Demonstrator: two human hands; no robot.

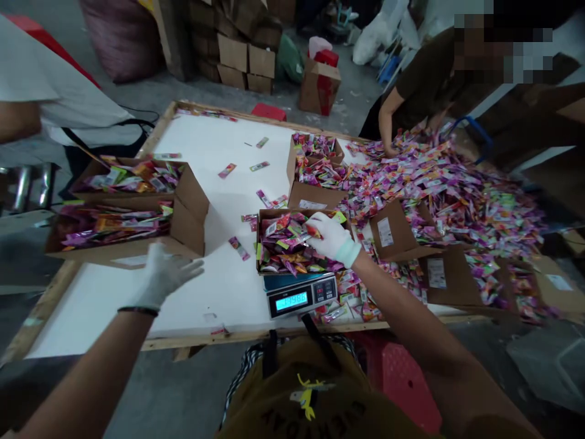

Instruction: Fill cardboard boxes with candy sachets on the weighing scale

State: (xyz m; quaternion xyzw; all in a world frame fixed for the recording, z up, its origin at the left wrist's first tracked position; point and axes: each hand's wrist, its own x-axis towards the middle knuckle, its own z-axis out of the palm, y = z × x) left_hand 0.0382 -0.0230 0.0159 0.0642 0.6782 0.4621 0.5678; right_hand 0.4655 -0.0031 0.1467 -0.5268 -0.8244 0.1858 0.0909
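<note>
Both hands are in white gloves. The right hand is down in the small open carton, fingers partly curled with a reddish-orange packet right at the tips. Can't tell if it's actually pinched or just pressed down on. The left hand is wide open, fingers spread, nothing in it, just beside the filled cartons on the left. Can't tell if it touches the cardboard.

That small carton sits on a digital scale, display lit and facing the wearer. My guess is it's parked there so the weight can be read while a hand is in the packets. Digits are too fuzzy for me to trust.

Containers: the small one is well filled with shiny pink, purple and green packets. On the left, a near carton and one right behind it are both loaded, flaps open, which leaves the contents easy to reach. More open cartons stand in and around the big loose heap on the right, a couple with white labels on the flaps. Another person's hand is at the heap's far edge. A few strays lie on the white tabletop.
</note>
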